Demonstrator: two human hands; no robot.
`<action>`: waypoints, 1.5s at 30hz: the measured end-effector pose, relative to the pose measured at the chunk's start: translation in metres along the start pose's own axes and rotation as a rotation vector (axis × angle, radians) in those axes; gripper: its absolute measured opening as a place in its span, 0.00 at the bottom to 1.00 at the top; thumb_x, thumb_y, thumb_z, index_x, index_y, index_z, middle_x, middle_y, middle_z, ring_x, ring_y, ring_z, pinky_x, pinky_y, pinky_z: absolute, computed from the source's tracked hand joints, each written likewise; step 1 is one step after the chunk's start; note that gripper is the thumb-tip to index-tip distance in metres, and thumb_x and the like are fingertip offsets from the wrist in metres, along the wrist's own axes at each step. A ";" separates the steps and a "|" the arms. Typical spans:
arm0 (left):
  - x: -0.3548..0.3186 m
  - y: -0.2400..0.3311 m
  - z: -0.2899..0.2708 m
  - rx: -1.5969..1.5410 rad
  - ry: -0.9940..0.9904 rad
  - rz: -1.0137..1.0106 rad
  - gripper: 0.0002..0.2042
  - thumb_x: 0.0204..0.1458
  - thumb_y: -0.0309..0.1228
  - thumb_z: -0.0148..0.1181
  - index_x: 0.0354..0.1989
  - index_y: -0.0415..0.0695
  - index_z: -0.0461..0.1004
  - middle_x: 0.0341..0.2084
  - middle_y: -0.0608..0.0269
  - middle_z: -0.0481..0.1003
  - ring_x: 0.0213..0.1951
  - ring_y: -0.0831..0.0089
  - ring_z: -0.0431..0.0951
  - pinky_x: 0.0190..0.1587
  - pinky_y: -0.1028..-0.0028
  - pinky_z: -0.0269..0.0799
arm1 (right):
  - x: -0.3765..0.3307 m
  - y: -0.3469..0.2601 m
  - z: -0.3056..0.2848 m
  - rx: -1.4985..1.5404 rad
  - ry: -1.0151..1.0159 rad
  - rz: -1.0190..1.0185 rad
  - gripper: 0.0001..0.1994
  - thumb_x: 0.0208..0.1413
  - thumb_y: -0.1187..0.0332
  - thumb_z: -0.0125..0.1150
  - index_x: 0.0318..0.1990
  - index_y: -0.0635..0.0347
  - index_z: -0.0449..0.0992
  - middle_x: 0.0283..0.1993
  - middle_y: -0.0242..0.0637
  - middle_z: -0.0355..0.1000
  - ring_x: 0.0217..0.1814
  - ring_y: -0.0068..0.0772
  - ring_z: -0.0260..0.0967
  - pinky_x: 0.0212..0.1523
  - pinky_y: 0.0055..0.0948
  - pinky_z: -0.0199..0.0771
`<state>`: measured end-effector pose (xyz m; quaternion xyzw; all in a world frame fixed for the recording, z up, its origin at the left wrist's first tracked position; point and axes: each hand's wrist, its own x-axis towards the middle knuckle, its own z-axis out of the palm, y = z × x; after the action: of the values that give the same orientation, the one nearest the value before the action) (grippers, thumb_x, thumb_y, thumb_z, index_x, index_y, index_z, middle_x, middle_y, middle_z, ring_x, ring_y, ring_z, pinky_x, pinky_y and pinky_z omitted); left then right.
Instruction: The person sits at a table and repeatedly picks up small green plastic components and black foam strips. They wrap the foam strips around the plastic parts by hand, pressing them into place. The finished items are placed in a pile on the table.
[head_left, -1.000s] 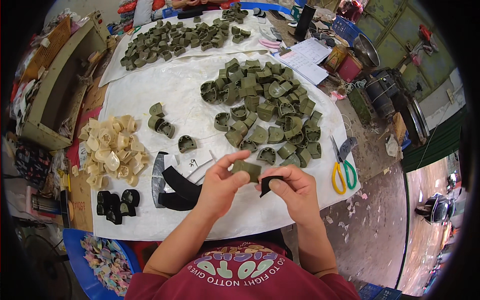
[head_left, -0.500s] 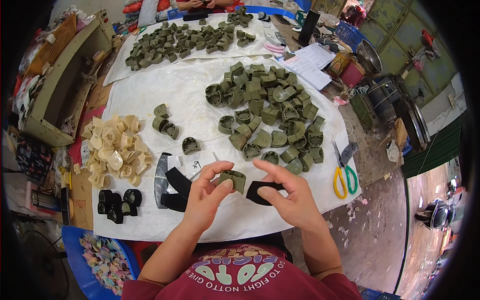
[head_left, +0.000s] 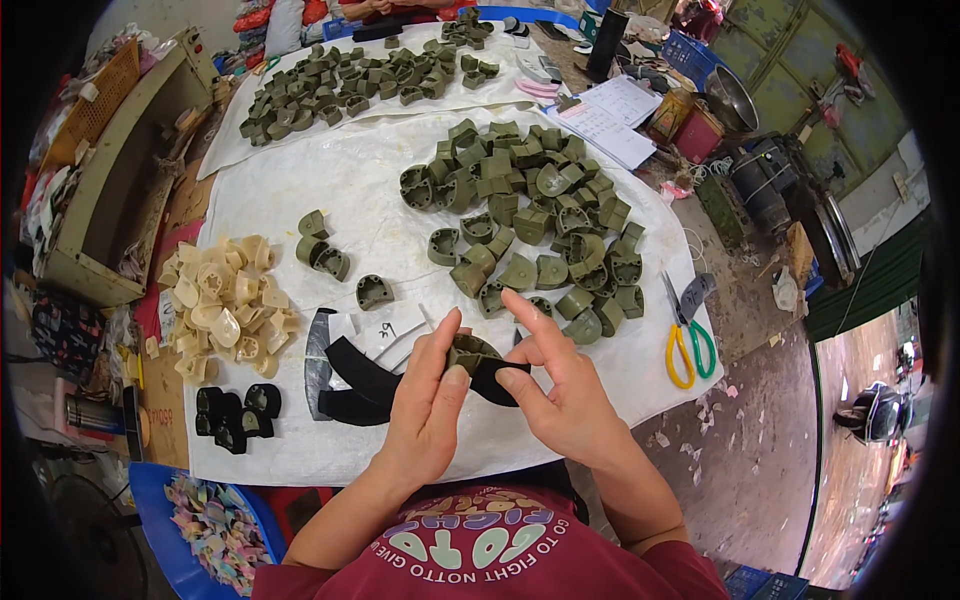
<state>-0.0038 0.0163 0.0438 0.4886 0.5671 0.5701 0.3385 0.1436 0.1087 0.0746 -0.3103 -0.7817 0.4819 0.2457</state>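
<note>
Left fingers grip a hollow olive-green plastic block; right fingers pinch a curved black fabric strip, no longer apart from the block, so fitting seems begun.

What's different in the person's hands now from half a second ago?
The right hand brought the black strip left, closing the gap to the hollow olive-green block in the left hand; now they meet. Nothing was let go. The scissors and the pile of cream-coloured pieces stayed put.
</note>
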 end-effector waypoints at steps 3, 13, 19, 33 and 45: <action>0.002 0.004 0.002 0.129 -0.009 0.075 0.25 0.57 0.22 0.44 0.65 0.34 0.53 0.51 0.47 0.64 0.52 0.61 0.67 0.56 0.68 0.61 | 0.000 0.003 -0.002 0.009 0.012 -0.029 0.33 0.51 0.76 0.57 0.66 0.56 0.56 0.30 0.40 0.72 0.37 0.42 0.67 0.44 0.37 0.65; 0.002 0.007 0.007 0.319 0.054 0.202 0.31 0.49 0.19 0.58 0.63 0.36 0.55 0.49 0.47 0.67 0.48 0.60 0.71 0.50 0.70 0.67 | 0.000 -0.002 -0.001 -0.100 0.045 -0.088 0.32 0.50 0.78 0.56 0.65 0.60 0.57 0.29 0.40 0.71 0.35 0.42 0.68 0.43 0.38 0.65; 0.003 -0.014 0.008 -0.175 0.195 0.069 0.35 0.45 0.14 0.62 0.64 0.41 0.55 0.51 0.53 0.68 0.50 0.72 0.70 0.54 0.73 0.67 | -0.003 0.004 0.008 -0.344 0.319 -0.289 0.28 0.49 0.73 0.62 0.59 0.62 0.64 0.38 0.42 0.71 0.39 0.41 0.69 0.45 0.37 0.65; -0.008 -0.006 0.013 -0.044 0.121 0.253 0.44 0.41 0.17 0.67 0.67 0.44 0.48 0.51 0.54 0.70 0.56 0.59 0.70 0.64 0.60 0.55 | -0.019 0.046 0.034 1.346 0.067 0.096 0.14 0.58 0.63 0.60 0.49 0.58 0.76 0.53 0.35 0.69 0.56 0.28 0.64 0.58 0.34 0.62; -0.010 0.004 0.008 0.145 -0.083 0.255 0.45 0.42 0.23 0.70 0.68 0.43 0.47 0.52 0.49 0.73 0.63 0.55 0.62 0.66 0.58 0.48 | -0.023 0.060 0.019 1.364 0.018 0.247 0.07 0.57 0.69 0.61 0.40 0.61 0.78 0.48 0.35 0.72 0.45 0.26 0.71 0.45 0.27 0.72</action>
<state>0.0076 0.0088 0.0446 0.6030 0.5257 0.5453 0.2505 0.1609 0.1015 0.0103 -0.1774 -0.2609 0.8876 0.3356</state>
